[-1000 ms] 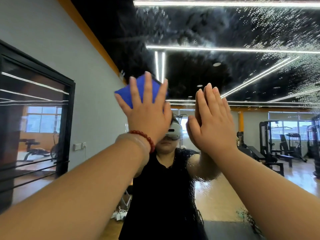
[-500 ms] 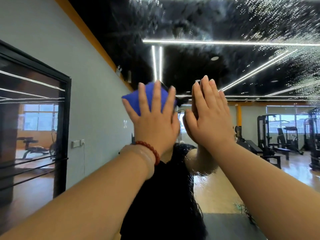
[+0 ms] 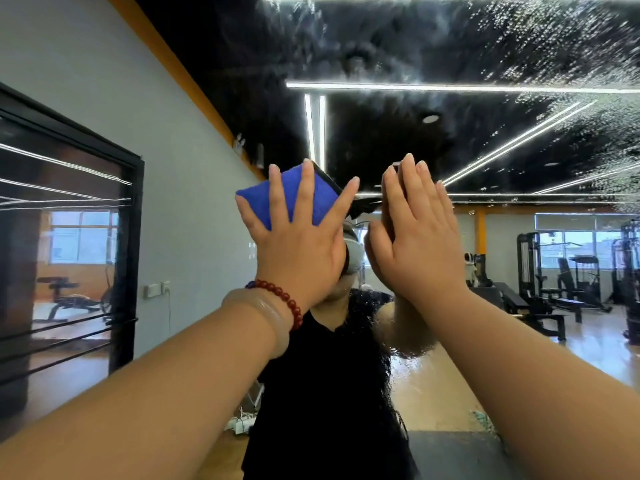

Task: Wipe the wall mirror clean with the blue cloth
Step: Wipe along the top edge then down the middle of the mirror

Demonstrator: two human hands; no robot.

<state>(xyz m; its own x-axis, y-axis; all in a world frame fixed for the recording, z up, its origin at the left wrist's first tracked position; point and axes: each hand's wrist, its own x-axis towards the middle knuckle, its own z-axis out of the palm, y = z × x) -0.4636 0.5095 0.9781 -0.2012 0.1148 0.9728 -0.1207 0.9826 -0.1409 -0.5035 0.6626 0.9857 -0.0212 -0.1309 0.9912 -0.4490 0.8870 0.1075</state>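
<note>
Pressing flat-fingered, left hand [image 3: 301, 237] pins corner-up blue cloth [image 3: 291, 199], right hand [image 3: 419, 244] touches mirror [image 3: 485, 46].

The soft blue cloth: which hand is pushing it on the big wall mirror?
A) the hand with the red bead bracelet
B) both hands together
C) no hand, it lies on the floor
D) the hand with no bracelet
A: the left hand, wearing the red bead bracelet, presses the blue cloth flat on the droplet-speckled wall mirror with straight, spread fingers. The right hand meets the glass bare.
</note>
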